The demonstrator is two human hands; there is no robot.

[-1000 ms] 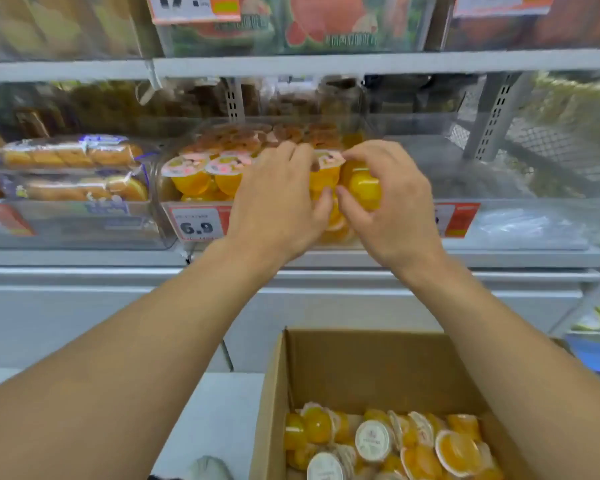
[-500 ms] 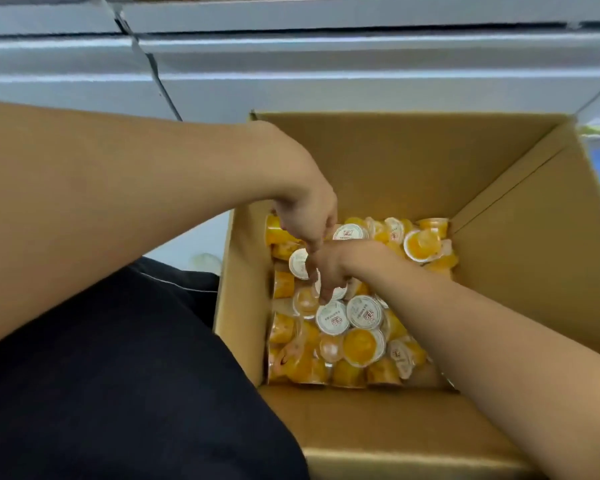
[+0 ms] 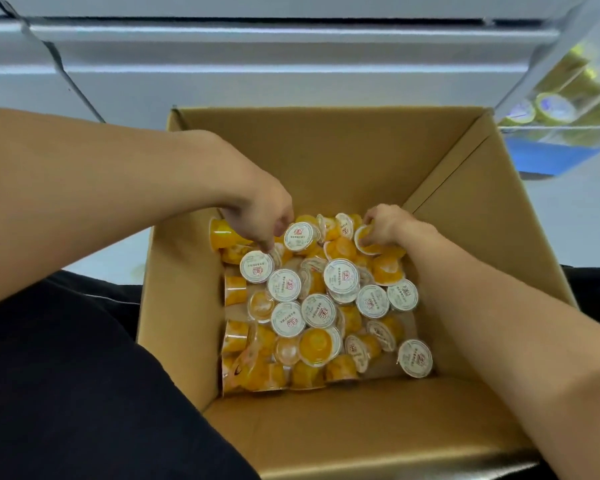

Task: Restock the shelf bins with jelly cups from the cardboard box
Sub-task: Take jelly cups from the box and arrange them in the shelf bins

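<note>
1. reaching into the box [image 3: 326, 161], both hands work among the cups [image 3: 321, 310] heaped on its floor.
2. left hand [image 3: 257, 213] has fingers curled down at the far left of the heap, fingertips on a white-lidded cup [image 3: 298, 236]; whether it grips it i cannot tell.
3. right hand [image 3: 383, 225] curls round a cup [image 3: 364, 241] at the far right.
4. dark clothing [image 3: 84, 375] fills the lower left.

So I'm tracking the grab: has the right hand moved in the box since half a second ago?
Yes. The right hand moved toward the box's right wall.
</note>
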